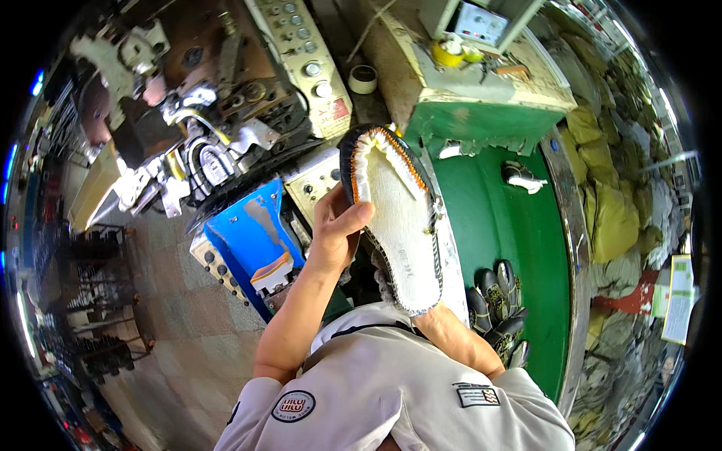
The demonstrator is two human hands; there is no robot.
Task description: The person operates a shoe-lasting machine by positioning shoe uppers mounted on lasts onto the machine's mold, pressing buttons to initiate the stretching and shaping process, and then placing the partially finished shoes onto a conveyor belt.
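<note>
A half-made shoe [402,240] is held up in front of my body, its underside toward me and its toe pointing away. The sole is pale and flat, with a dark upper edge, stitching along the sides and orange and white gathered material round the toe. My left hand [338,225] grips its left side near the toe, thumb pressed on the sole's edge. At the heel is my right hand [435,319], mostly hidden behind the shoe; its fingers do not show.
A machine with metal clamps [210,154] and a dial-covered control panel [304,64] stands at the left, near a blue panel [252,225]. On the right, a green conveyor surface [541,301] carries several dark shoes [496,297]. Sacks [613,210] are piled beyond it.
</note>
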